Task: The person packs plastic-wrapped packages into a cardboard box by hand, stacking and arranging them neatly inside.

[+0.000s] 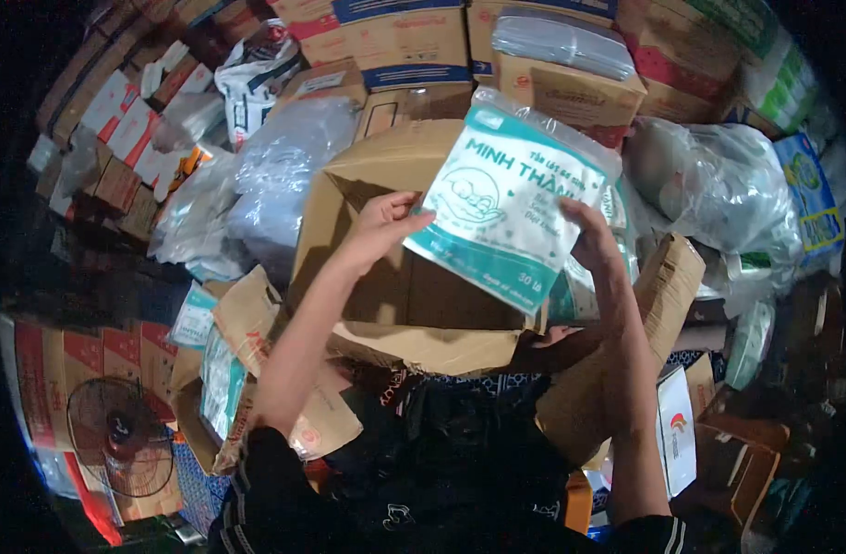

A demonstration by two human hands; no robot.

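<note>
A flat white-and-teal pack of baby liner pads, printed "MINH THÀNH" and "30 lá", is held up at a tilt over an open cardboard box. My left hand pinches the left edge of the pack between thumb and fingers. On the other side, my right hand is closed around the right edge, its fingertips partly hidden. Part of the box's bare inside shows below and left of the pack. More teal packs lie just behind and beneath the right hand.
Another torn carton with teal packs stands at the left. A fan is at the lower left. Clear plastic-wrapped bundles and a large plastic bag flank the box. Stacked cartons line the back.
</note>
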